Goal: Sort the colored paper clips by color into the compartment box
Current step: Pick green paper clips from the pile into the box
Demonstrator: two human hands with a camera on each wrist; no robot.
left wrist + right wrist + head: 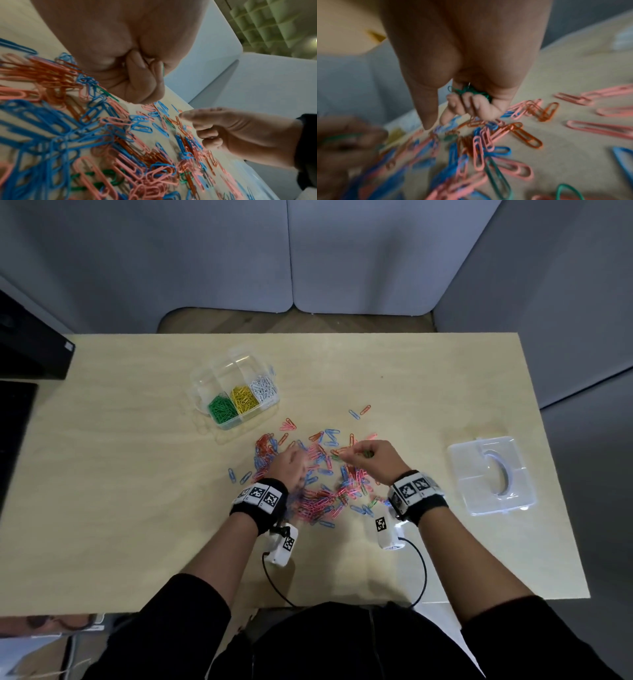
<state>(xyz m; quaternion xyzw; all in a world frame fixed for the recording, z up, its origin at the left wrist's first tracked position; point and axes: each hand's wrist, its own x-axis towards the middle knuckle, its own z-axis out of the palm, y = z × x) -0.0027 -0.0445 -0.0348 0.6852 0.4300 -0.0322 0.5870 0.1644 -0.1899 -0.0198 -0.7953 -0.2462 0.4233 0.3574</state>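
- Head view. My right hand and left hand both work over the loose pile of paper clips at the middle of the worktop. The compartment box stands well apart from the pile, to the far left of it; its three near compartments hold green, yellow and white clips, and the far ones look empty. What remains loose is mostly blue, pink and orange, with a few stray greens. A clear lid lies at the right.
- Left wrist view. My left hand is curled into a closed grip just above the pile; a sliver of green shows beside the fingers, so I judge it carries a green clip or more, though most of the content is hidden. A green clip lies on the heap just beside the knuckles. My right hand hovers opposite.
- Right wrist view. My right hand has its lower fingers folded round a small bunch of green clips, while the thumb and forefinger reach down towards the pile, free to pinch. More green clips lie in the foreground among the pink and blue.
- Step in hand, as I judge it: gleaning the last greens from the mixed pile. The next move calls for pinching the remaining greens without dragging tangled neighbours along, then carrying both handfuls to the green compartment at the box's near-left corner.
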